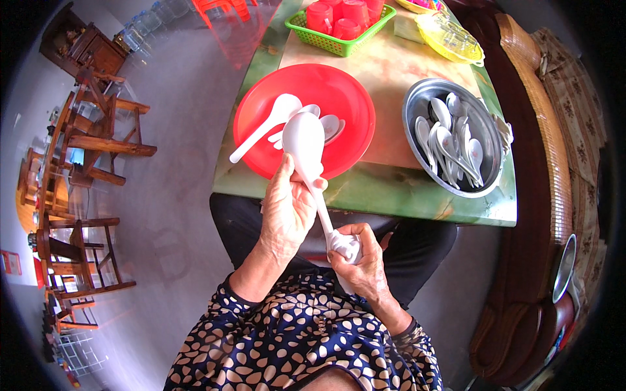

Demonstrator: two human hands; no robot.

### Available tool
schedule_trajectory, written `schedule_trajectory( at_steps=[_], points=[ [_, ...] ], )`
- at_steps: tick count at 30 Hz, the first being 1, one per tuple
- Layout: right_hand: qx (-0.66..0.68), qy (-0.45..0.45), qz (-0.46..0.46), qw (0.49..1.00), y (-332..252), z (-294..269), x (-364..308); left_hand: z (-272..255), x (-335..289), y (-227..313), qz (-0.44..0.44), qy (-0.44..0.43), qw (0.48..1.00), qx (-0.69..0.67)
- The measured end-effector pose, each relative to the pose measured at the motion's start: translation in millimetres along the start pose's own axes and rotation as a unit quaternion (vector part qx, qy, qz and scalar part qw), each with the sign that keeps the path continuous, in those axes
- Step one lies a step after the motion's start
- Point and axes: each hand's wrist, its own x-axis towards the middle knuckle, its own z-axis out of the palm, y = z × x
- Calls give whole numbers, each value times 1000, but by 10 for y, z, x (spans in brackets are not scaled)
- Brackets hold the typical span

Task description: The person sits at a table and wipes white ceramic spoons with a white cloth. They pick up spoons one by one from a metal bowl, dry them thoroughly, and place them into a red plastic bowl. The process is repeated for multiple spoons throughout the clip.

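Observation:
Between my two hands is a large white serving spoon (304, 140), its bowl pointing up and away from me. My left hand (290, 212) grips it just below the bowl, thumb along the edge. At the handle's lower end, my right hand (362, 264) presses a bunched white cloth (346, 246) around the handle. Behind the spoon, on the table, sits a round red basin (345, 94) holding another large white spoon (264, 127) and a few smaller white spoons (332, 126). Part of the basin's contents is hidden behind the held spoon.
To the right, a metal bowl (412, 91) holds several white spoons (450, 140). Farther back stand a green basket (339, 45) with red cups (319, 17) and a yellow basket (447, 42). The green-edged table (391, 195) ends before my lap. Wooden chairs (98, 140) stand left, a wooden bench (538, 130) right.

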Motion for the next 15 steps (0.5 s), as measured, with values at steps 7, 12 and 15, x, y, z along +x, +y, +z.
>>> schedule_trajectory(
  at_steps=[7, 12, 15],
  points=[
    [-18, -38, -113, 993, 32, 71, -80, 56, 24, 2, 21, -37, 996, 73],
    [-8, -57, -187, 981, -31, -102, 54, -12, 12, 54, -101, -62, 993, -27],
    [-72, 33, -253, 964, -239, -107, 242, -122, 21, 42, -158, -100, 982, 1]
  ],
)
